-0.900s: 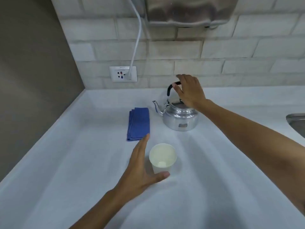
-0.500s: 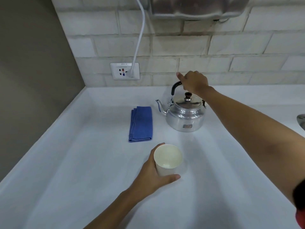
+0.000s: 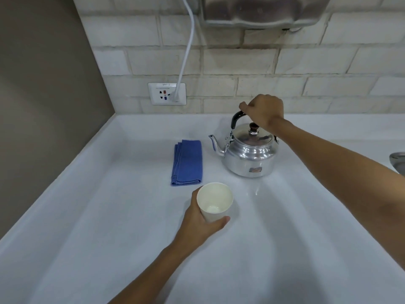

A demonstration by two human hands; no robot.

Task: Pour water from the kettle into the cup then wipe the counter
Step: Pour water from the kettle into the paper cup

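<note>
A shiny metal kettle with a black handle stands on the white counter, spout pointing left. My right hand is closed around the top of its handle. In front of it stands a white paper cup, upright, with only its pale bottom visible inside. My left hand wraps the cup from the left and front. A folded blue cloth lies flat left of the kettle, touching neither hand.
A brick wall runs behind the counter, with a socket and a white cable plugged into it. A steel appliance hangs above. A brown wall closes the left side. A sink edge shows at the far right.
My left hand went from open beside the cup to closed around it. My right hand settled from the kettle lid area onto the handle and gripped it.
</note>
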